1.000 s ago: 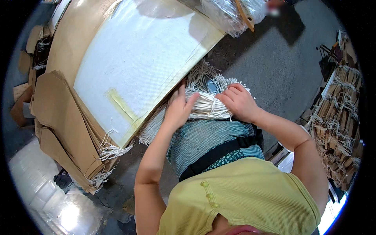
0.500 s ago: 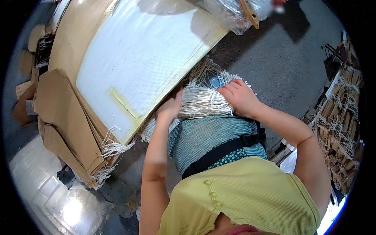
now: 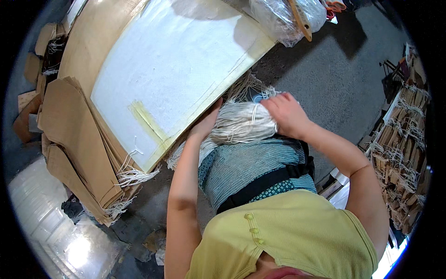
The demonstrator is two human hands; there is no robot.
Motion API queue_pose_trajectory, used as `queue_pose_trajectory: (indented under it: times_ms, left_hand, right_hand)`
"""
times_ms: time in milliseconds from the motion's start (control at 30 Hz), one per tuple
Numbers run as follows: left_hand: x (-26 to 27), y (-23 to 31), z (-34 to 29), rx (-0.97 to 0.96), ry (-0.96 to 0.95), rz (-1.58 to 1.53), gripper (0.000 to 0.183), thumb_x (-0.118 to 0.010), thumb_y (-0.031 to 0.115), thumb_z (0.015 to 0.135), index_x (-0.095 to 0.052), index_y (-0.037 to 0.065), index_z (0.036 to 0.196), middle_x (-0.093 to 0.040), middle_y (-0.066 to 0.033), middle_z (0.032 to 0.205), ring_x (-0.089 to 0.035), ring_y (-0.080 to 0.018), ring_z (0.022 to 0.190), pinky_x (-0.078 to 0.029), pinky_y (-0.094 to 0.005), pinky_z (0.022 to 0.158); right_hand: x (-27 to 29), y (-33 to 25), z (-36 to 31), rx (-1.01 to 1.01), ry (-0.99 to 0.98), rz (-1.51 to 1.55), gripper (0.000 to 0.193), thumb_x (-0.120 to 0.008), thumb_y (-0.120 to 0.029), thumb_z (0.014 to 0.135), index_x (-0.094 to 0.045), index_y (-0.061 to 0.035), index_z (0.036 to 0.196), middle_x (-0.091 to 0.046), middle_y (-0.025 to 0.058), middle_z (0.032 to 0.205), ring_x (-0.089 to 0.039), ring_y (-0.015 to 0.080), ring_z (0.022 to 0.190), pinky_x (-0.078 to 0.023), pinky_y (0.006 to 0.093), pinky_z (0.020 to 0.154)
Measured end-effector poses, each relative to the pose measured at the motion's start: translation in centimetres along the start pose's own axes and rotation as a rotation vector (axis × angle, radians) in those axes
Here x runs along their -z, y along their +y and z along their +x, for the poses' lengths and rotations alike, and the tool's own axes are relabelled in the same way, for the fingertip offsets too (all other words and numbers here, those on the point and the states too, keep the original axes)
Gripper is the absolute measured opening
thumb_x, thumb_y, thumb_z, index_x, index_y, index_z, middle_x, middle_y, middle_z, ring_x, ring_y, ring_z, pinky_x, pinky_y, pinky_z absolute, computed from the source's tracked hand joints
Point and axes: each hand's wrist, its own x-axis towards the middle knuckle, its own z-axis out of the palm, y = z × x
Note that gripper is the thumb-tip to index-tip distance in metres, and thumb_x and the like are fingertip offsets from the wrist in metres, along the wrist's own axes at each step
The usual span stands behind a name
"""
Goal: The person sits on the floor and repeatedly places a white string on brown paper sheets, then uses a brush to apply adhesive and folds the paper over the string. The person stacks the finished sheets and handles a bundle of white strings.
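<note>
Head view: a white board (image 3: 172, 74) spans the upper left and center of the frame, its near edge slanting down to the lap of a seated worker in a yellow shirt (image 3: 288, 228). Tied brown bundles (image 3: 402, 149) line the right side; brown cardboard (image 3: 79, 125) is stacked at left. Across the worker's teal apron (image 3: 251, 160), at the center of the frame, lies a bundle of white cords (image 3: 244, 123), bound by a tie near its right end. A clear plastic bag (image 3: 274, 16) sits at the top, right of center, with a wooden handle (image 3: 301, 21) across it.

The right hand (image 3: 289, 116) grips the right end of the cords, fingers bent over them. The left hand (image 3: 206, 123) is at the board's near edge beside the cords' left end, its fingers mostly hidden; whether they grip cannot be told. A second earlier that hand lay over the cords, thumb spread in plain sight. A small blue object (image 3: 257, 98) behind the cords, more exposed then, is now largely covered.
</note>
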Motion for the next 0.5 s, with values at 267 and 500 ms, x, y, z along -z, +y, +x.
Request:
queue_pose_trajectory:
  times_ms: [267, 500]
  left_hand:
    - [-0.2, 1.8, -5.8, -0.772, 0.031, 0.128, 0.070, -0.079, 0.042, 0.074, -0.057, -0.002, 0.123, -0.059, -0.0186, 0.122, -0.056, -0.0369, 0.114, -0.043, -0.0429, 0.100]
    - [-0.5, 0.0, -6.5, -0.892, 0.091, 0.170, 0.066, -0.080, 0.034, 0.073, -0.055, 0.000, 0.124, -0.058, -0.0191, 0.124, -0.054, -0.0390, 0.116, -0.042, -0.0438, 0.099]
  right_hand:
    - [0.7, 0.2, 6.1, 0.243, -0.291, -0.229, 0.119, -0.088, -0.020, 0.059, -0.019, -0.0253, 0.157, -0.036, 0.0117, 0.153, -0.043, 0.0335, 0.135, -0.030, 0.0566, 0.113]
    - [2.6, -0.3, 10.8, 0.393, -0.697, -0.062, 0.114, -0.087, -0.018, 0.053, -0.031, -0.0197, 0.151, -0.044, 0.0180, 0.145, -0.045, 0.0378, 0.133, -0.031, 0.0552, 0.113]
